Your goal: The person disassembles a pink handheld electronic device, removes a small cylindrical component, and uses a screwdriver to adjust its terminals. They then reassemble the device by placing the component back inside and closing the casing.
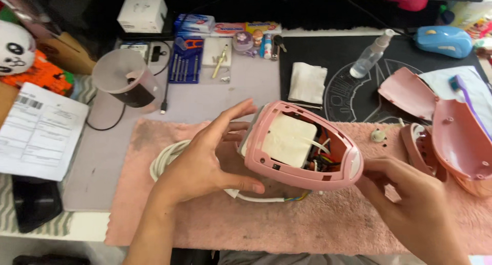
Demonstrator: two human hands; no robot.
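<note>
Two hands: both mine, on one opened pink iron body, held just above the pink mat.
Iron body: open side tilted up toward me, white block and coloured wires showing inside; it sits between my hands, near the mat's middle.
Long axis: runs from upper left to lower right, blunt end at my left, pointed end at my right.
Left hand: fingers spread wide, palm cupping the blunt end, thumb under the lower rim; a loose open hold, not a clamp.
Right hand: fingers curled at the pointed tip, touching it; how tightly they close I cannot tell.
Nearer hand: left carries more of the shell.
White cord: coiled beneath my left hand.
Loose pink shells: lying right of the iron, apart.
Screwdriver set: well beyond, on the desk.
</note>
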